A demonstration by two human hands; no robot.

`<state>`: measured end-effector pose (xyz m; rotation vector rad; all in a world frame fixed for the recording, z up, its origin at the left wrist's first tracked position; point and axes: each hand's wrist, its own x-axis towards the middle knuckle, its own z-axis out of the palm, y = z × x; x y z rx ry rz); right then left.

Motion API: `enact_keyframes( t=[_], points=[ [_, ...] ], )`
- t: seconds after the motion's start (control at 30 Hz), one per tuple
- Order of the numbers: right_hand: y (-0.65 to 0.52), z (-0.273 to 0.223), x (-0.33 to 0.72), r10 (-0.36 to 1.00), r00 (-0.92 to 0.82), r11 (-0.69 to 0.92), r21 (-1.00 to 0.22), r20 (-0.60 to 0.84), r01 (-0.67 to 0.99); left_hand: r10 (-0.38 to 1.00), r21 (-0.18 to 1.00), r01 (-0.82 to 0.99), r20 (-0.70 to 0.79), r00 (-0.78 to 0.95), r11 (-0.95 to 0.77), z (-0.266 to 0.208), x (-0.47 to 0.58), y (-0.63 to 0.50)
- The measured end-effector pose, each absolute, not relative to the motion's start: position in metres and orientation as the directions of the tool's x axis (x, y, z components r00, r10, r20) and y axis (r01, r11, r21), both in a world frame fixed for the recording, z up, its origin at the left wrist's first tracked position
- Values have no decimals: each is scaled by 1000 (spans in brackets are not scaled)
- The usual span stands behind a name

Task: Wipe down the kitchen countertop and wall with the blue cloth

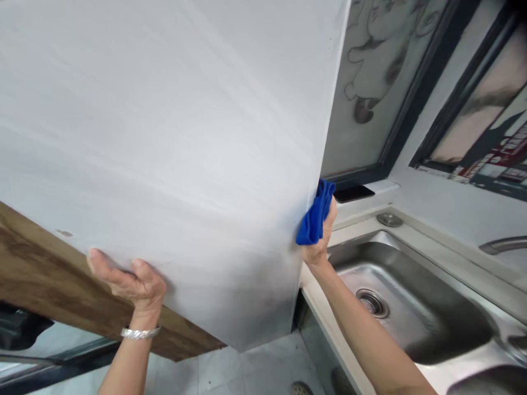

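My right hand (pixel 321 241) grips a folded blue cloth (pixel 315 216). The cloth lies against the right edge of a large, smooth white panel (pixel 197 153), possibly the side of a tall cabinet or appliance. On the panel's lower left border rests my left hand (pixel 132 282), its visible fingers apart and a silver bracelet (pixel 140 333) round the wrist. Some of the left fingers are hidden from this angle, and no object shows in that hand.
Beside my right forearm is a stainless steel sink (pixel 411 296) with a faucet (pixel 504 245). A dark flat object (pixel 354 193) lies on the sill below the window (pixel 370 131). Brown wood trim (pixel 82 280) borders the panel at left; floor tiles (pixel 222 370) show below.
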<state>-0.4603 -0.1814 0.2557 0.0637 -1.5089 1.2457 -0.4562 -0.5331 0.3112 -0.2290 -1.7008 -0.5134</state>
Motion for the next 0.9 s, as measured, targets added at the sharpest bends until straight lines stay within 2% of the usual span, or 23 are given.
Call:
enact_keyframes(
  t=[0.13, 0.2, 0.33, 0.47, 0.63, 0.83, 0.9],
  points=[
    [-188, 180, -445, 593, -599, 236, -827, 539, -510, -138, 193, 386, 977, -165, 902, 312, -456, -532],
    [-190, 143, -437, 581, -667, 178, -872, 467, -455, -136, 184, 380, 979, -150, 907, 312, -457, -531],
    [-188, 90, -425, 573, -725, 114, -914, 382, -390, -152, 188, 375, 981, -125, 908, 311, -460, -532],
    [-174, 74, -431, 544, -766, 64, -927, 343, -369, -177, 216, 341, 974, -144, 915, 307, -462, -536],
    [-147, 120, -477, 504, -785, 23, -914, 360, -404, -250, 278, 315, 960, -128, 907, 303, -465, -540],
    [-124, 233, -537, 406, -788, -41, -852, 463, -522, -323, 354, 301, 935, -149, 885, 299, -466, -543],
    [-118, 274, -551, 376, -766, -65, -810, 521, -583, -364, 423, 332, 903, -226, 843, 297, -465, -544]
  ],
)
